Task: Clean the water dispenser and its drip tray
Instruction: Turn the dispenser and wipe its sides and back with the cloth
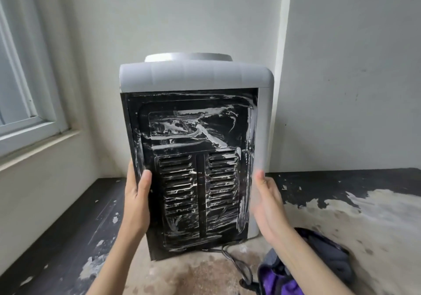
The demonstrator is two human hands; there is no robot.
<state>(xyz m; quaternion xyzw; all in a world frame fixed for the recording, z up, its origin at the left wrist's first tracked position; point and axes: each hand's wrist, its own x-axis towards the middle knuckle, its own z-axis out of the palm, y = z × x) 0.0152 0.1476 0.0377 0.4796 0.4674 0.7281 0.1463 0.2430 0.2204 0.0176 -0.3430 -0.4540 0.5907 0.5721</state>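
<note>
The water dispenser stands on a worn counter with its black back panel turned toward me. White soapy streaks cover that panel and its vent slots. Its top and sides are light grey, with a round bottle seat on top. My left hand grips the dispenser's left rear edge, thumb lying on the black panel and fingers wrapped round the side. My right hand is blurred, fingers straight, beside the right rear edge; contact with the casing cannot be told. The drip tray is out of sight.
A purple and grey cloth lies on the counter at the lower right. The dispenser's power cord trails from its base toward me. A window with a sill is on the left, and walls close in behind.
</note>
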